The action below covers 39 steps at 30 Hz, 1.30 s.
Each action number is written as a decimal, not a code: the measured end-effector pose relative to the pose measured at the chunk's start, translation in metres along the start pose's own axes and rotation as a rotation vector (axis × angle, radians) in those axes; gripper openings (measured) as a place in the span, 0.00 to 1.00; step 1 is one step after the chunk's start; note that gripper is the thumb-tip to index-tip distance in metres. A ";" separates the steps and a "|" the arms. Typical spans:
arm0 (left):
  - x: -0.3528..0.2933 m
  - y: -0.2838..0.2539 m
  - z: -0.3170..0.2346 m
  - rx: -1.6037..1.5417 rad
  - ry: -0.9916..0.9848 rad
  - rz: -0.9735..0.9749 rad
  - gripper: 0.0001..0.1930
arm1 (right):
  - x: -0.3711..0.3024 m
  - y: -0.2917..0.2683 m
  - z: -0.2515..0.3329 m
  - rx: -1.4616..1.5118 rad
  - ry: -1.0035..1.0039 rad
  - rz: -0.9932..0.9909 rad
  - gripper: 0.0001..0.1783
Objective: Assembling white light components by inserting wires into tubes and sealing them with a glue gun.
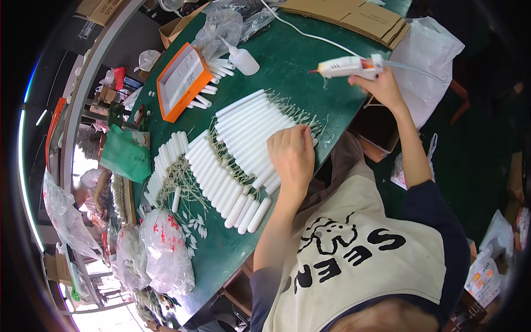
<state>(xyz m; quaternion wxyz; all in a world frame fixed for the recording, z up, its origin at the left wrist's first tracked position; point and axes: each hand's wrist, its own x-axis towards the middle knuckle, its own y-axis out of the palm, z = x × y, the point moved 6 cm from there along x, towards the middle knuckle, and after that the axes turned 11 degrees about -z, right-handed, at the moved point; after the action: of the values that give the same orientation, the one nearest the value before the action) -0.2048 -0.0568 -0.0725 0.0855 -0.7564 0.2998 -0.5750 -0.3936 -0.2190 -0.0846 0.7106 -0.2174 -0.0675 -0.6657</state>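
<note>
My right hand [381, 87] is closed round the handle of a white glue gun [348, 67], held above the right side of the green table, its tip pointing left. A cable trails from the gun. My left hand [291, 156] is curled with its fingers pressed together, resting at the near right end of a row of white tubes [249, 130]. Whatever its fingers pinch is hidden. Thin wires [296, 110] stick out from the tube ends beside it. A second row of white tubes [218, 185] lies to the left, with wires between the two rows.
Farther left lie more white tubes [163, 160] and tangled wires [182, 180]. An orange box [176, 105], a white squeeze bottle [243, 62] and flat cardboard [354, 22] stand toward the back. Plastic bags [166, 249] sit on the table's left edge; a green bag [126, 152] is beyond.
</note>
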 end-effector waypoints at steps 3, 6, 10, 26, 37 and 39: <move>0.001 -0.003 -0.002 -0.002 -0.002 -0.002 0.03 | 0.029 0.009 -0.012 -0.019 -0.067 -0.062 0.17; -0.001 -0.005 -0.002 -0.005 -0.009 -0.009 0.03 | 0.048 0.011 -0.016 -0.142 -0.135 -0.108 0.21; -0.002 -0.003 -0.001 -0.002 -0.013 -0.004 0.03 | 0.062 0.018 -0.026 -0.198 -0.154 -0.100 0.23; -0.004 -0.002 -0.001 -0.006 0.008 -0.015 0.03 | 0.043 0.015 -0.023 -0.389 -0.149 -0.061 0.26; -0.005 -0.005 0.004 -0.015 0.020 -0.061 0.03 | -0.079 0.010 0.027 -0.295 -0.564 -0.711 0.15; -0.007 -0.004 0.004 0.008 0.005 -0.081 0.03 | -0.106 0.035 0.076 -0.131 -0.860 -0.495 0.08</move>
<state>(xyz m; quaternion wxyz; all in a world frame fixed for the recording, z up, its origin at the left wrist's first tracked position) -0.2010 -0.0504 -0.0778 0.0644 -0.7663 0.2671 -0.5808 -0.3556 -0.0914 -0.0651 0.4243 -0.4937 -0.3619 -0.6673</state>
